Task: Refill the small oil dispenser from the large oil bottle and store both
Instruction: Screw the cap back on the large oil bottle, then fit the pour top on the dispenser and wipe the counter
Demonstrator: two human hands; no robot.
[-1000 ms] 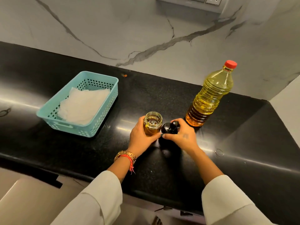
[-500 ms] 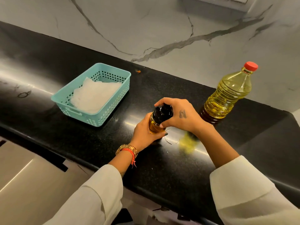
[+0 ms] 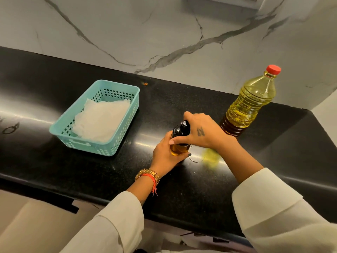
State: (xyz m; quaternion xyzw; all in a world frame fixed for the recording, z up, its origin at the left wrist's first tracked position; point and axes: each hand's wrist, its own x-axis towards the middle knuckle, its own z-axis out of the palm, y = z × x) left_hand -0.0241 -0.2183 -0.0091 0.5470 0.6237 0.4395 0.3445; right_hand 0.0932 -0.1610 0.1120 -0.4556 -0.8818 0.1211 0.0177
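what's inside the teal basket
A crumpled white sheet, paper or cloth, lies in the teal basket. Anything beneath it is covered.

Two arms in cream-white sleeves

Both arms wear wide, loose sleeves in a soft cream-white cloth, and each sleeve stops partway up the forearm. The right sleeve (image 3: 269,201) has a folded edge like a big cuff. The left sleeve (image 3: 116,220) is smooth with a long crease. On the left wrist sits a shiny gold watch (image 3: 147,175) with a chunky band, and next to it a thin red thread (image 3: 154,185) with a loose end hanging down. The right hand (image 3: 202,132) has a small dark tattoo on its back. A dark painted nail shows on the left hand (image 3: 165,157).
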